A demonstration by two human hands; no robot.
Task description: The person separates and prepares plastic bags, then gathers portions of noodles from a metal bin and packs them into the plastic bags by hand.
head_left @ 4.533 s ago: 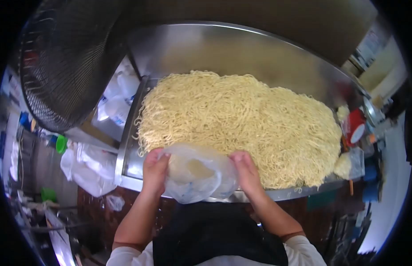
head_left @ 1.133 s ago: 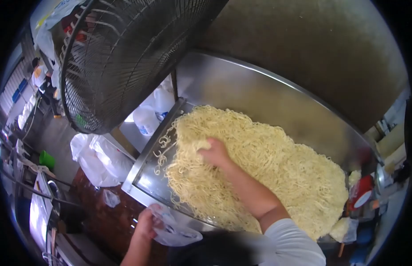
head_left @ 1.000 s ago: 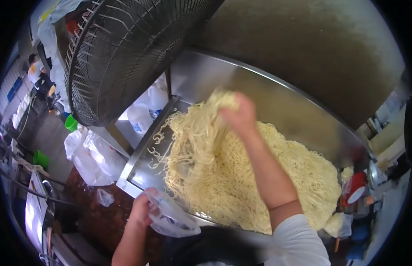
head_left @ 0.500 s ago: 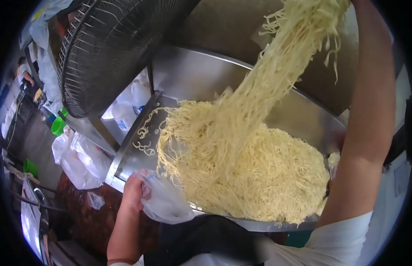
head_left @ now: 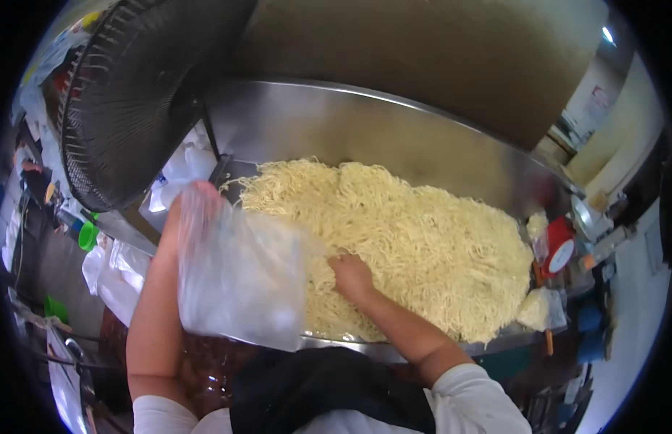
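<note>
A wide heap of pale yellow noodles (head_left: 423,239) covers much of the metal tray (head_left: 350,108). My left hand (head_left: 203,195) is raised at the tray's left end, closed on the top of a clear plastic bag (head_left: 242,282). The bag hangs down, smeared by motion, in front of the left part of the heap. Low over the noodles, just right of the bag, is my right hand (head_left: 352,276) with its fingers curled in. What those fingers hold, if anything, does not show.
A large black fan (head_left: 140,101) stands at upper left. Filled white plastic bags (head_left: 119,271) and a green cup (head_left: 88,235) sit beyond the tray's left side. On the right are a red dial scale (head_left: 558,246) and a bagged portion of noodles (head_left: 538,309).
My right hand has come down from high at upper right, and the long noodle strands now lie in the heap. My left hand has risen, and the crumpled bag now hangs spread out.
</note>
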